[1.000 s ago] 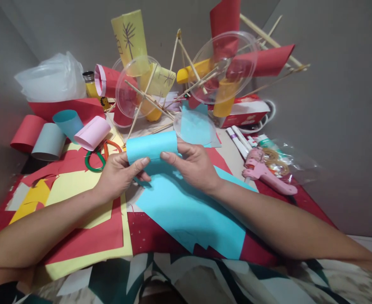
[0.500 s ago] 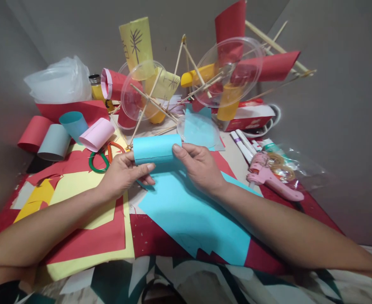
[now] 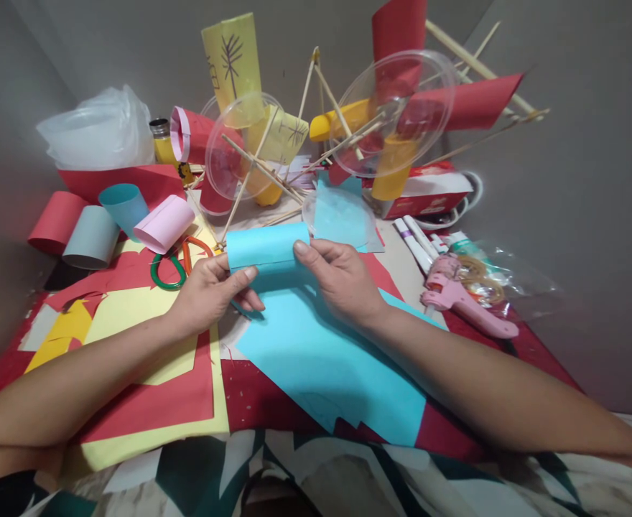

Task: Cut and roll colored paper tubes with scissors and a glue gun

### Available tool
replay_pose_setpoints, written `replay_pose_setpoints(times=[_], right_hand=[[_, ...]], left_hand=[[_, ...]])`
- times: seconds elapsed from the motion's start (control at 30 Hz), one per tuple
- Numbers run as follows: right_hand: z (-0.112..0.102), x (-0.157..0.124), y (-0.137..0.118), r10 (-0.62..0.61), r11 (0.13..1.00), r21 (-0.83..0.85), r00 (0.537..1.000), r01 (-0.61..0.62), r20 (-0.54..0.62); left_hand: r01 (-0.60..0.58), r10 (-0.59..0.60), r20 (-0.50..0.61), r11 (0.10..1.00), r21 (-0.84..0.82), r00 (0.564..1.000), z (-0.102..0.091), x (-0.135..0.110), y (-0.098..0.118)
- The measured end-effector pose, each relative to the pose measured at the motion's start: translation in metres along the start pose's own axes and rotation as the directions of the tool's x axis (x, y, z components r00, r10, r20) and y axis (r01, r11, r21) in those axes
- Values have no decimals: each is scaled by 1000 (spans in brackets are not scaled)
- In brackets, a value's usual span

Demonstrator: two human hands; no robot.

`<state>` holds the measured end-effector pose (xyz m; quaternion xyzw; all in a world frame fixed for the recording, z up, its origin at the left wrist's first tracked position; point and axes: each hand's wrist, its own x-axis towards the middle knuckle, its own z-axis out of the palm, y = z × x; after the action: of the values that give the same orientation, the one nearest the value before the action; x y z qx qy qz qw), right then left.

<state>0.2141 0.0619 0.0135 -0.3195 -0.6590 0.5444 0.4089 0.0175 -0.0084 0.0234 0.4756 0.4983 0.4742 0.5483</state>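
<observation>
A light-blue paper tube (image 3: pixel 267 245) lies sideways between my two hands, its seam facing me. My left hand (image 3: pixel 212 291) holds its left end, the thumb at the lower edge and some fingers hidden inside or behind. At the right end, my right hand (image 3: pixel 342 276) pinches the rim between thumb and fingers. Below the tube spreads a large blue paper sheet (image 3: pixel 337 359) with a cut, jagged edge. Scissors with green and orange handles (image 3: pixel 168 273) lie just beyond my left hand, their blades mostly hidden.
Rolled paper tubes (image 3: pixel 90 237) stand at the left, near cut yellow and red sheets (image 3: pixel 149 409). Behind are stick frames with clear plastic discs (image 3: pixel 391 115) and paper blades. A pink glue gun (image 3: pixel 467 305), white markers (image 3: pixel 416 240) and a red box (image 3: pixel 429 190) sit at the right.
My left thumb has shifted slightly up and left along the tube's lower edge. The tube stays between both hands, and the view has shifted slightly.
</observation>
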Motion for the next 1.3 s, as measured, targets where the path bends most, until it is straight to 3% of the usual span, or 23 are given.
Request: replay_pose_setpoints(times=[0.23,0.37,0.5,0.57,0.7,0.87,1.07,1.3], right_hand=[[-3,4,13,31,993,113,995,-20,-97],[-4,7,14,45,977,215,988,-12,-147],[-6,13,9,67,941,338,974,10,-218],[-8,15,6,85,926,378,966,14,-245],[-13,17,0,158,879,477,958,-25,-240],[-10,14,-7,278,752,645,953,-137,-122],[3,4,-13,374,581,729,914,-362,156],[10,-4,-9,393,465,706,839,-534,377]], left_hand=[[-29,30,30,998,-51,999,2,-1,1],[-167,160,-126,985,-46,979,0,2,-2],[-290,279,-302,957,7,912,-3,7,-4],[-313,302,-347,950,27,888,-4,9,-5],[-307,303,-354,951,44,885,-6,11,-7],[-408,433,-240,901,146,869,-8,10,-12],[-620,637,46,729,291,770,-11,10,-21],[-642,677,83,643,418,732,-11,7,-13]])
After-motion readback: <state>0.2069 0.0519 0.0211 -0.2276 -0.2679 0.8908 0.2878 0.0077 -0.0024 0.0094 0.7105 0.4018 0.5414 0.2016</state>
